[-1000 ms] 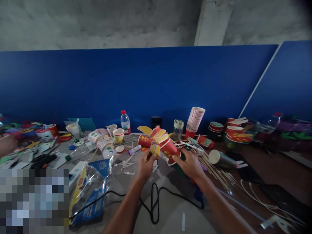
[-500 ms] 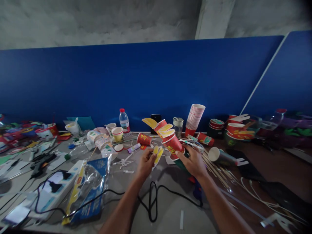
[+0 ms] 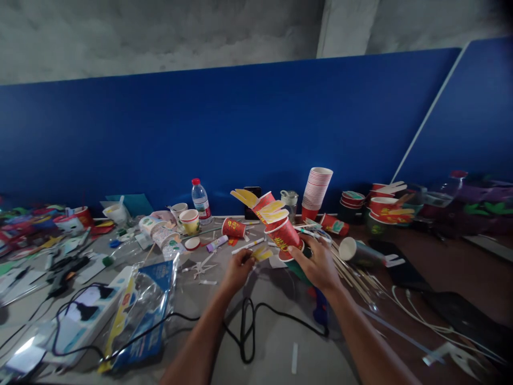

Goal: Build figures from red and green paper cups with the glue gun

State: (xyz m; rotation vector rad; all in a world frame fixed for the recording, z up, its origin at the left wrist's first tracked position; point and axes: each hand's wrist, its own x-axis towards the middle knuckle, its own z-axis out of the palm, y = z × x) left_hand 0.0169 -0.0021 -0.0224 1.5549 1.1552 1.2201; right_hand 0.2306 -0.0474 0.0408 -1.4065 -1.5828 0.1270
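My left hand [image 3: 237, 269] pinches a yellow paper cut-out [image 3: 262, 253] with pale edges, held low over the table. My right hand [image 3: 316, 263] grips a tilted red paper cup [image 3: 282, 236] with gold print, its fingers around the lower side. Yellow ear-shaped pieces [image 3: 276, 212] stick up at that cup's rim. Right behind is another red cup [image 3: 261, 205] bearing larger yellow pieces [image 3: 245, 198]; whether the two cups are joined I cannot tell. The cut-out is a short way left of the held cup, apart from it.
A tall stack of paper cups [image 3: 316, 190], a water bottle [image 3: 201, 203] and a fallen red cup [image 3: 233, 228] stand or lie at the back. Wooden sticks [image 3: 355, 272] lie right. A black cable [image 3: 252, 347] loops in front; a power strip [image 3: 90, 315] and plastic packaging [image 3: 146, 310] are left.
My left hand has turned the yellow cut-out from upright to nearly flat. The right hand keeps its hold on the red cup. The view has shifted slightly.
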